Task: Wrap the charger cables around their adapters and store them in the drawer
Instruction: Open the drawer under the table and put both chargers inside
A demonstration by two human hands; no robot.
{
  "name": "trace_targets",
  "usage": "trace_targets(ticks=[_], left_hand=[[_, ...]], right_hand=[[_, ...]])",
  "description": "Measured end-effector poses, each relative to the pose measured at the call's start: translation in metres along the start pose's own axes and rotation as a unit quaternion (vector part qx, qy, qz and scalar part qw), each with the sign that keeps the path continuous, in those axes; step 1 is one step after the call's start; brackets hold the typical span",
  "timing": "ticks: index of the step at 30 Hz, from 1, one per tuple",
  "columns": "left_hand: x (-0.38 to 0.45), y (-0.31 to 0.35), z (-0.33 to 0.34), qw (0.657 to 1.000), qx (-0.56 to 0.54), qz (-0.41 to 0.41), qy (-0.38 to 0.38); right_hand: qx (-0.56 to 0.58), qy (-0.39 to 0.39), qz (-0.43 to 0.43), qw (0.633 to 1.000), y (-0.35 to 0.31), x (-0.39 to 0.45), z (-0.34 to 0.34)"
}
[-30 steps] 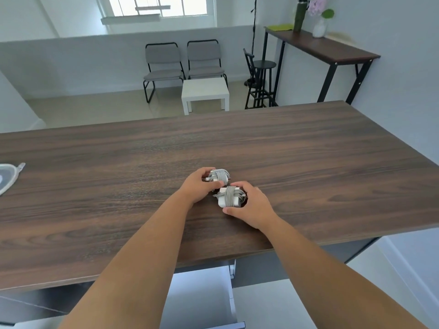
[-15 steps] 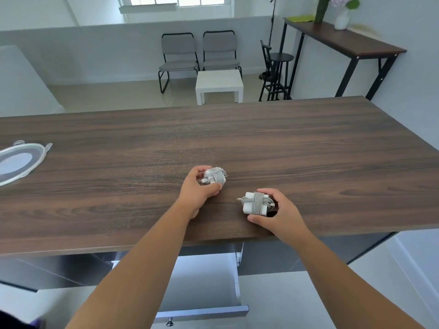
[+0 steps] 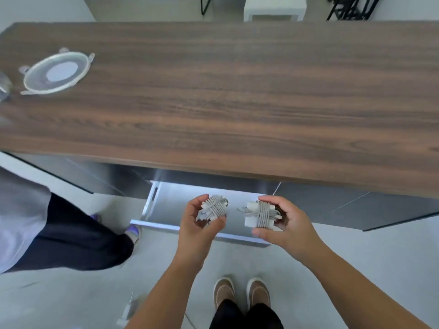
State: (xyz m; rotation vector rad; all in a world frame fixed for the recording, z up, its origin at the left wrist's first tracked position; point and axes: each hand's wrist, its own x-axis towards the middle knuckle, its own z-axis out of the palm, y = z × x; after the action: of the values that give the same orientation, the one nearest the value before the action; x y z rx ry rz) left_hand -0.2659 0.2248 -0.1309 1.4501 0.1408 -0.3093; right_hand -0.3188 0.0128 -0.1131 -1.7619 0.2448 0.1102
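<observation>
My left hand (image 3: 198, 224) grips a white adapter wound in grey cable (image 3: 213, 208). A second white adapter with grey cable wrapped round its middle (image 3: 260, 214) sits in my right hand (image 3: 283, 222). Both bundles hang side by side, a short gap apart, above the open white drawer (image 3: 171, 203), which is pulled out from under the dark wooden table (image 3: 225, 96). The drawer's visible floor is bare; my hands cover its right half.
A round clear lid (image 3: 55, 73) lies on the table's far left. Another person in dark trousers (image 3: 71, 236) stands left of the drawer. My shoes (image 3: 241, 292) are on the grey floor below. A small white object with a cable (image 3: 127, 313) lies on the floor.
Both hands lifted the wrapped adapters off the tabletop and brought them down and toward me, over the open drawer. The view has tilted downward.
</observation>
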Motion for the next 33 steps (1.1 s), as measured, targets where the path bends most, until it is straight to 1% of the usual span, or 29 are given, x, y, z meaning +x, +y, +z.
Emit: trace_targets(ticks=[3, 6, 10, 13, 15, 18, 23, 28, 33], left_hand=[[0.005, -0.034, -0.024, 0.996, 0.065, -0.043, 0.032], [0.022, -0.070, -0.043, 0.989, 0.128, -0.067, 0.034], [0.058, -0.128, -0.065, 0.965, 0.245, -0.097, -0.001], [0.088, -0.173, -0.073, 0.931, 0.350, -0.094, -0.042], [0.110, -0.200, -0.075, 0.909, 0.397, -0.100, -0.075], [0.150, -0.232, -0.083, 0.889, 0.434, -0.103, -0.102], [0.195, -0.289, -0.093, 0.840, 0.511, -0.108, -0.146], [0.221, -0.337, -0.083, 0.807, 0.548, -0.101, -0.196], [0.233, -0.368, -0.073, 0.759, 0.578, -0.099, -0.282]], right_hand=[[-0.053, -0.024, 0.042, 0.997, 0.035, 0.008, 0.020], [-0.099, -0.040, 0.087, 0.991, 0.072, 0.023, 0.038], [-0.142, -0.050, 0.142, 0.978, 0.135, 0.055, 0.065], [-0.173, -0.043, 0.182, 0.967, 0.182, 0.079, 0.079], [-0.188, -0.036, 0.207, 0.960, 0.212, 0.094, 0.085], [-0.222, -0.048, 0.204, 0.952, 0.248, 0.127, 0.098], [-0.265, -0.100, 0.179, 0.942, 0.304, 0.163, 0.128], [-0.313, -0.131, 0.202, 0.919, 0.350, 0.183, 0.133], [-0.321, -0.157, 0.244, 0.901, 0.382, 0.191, 0.143]])
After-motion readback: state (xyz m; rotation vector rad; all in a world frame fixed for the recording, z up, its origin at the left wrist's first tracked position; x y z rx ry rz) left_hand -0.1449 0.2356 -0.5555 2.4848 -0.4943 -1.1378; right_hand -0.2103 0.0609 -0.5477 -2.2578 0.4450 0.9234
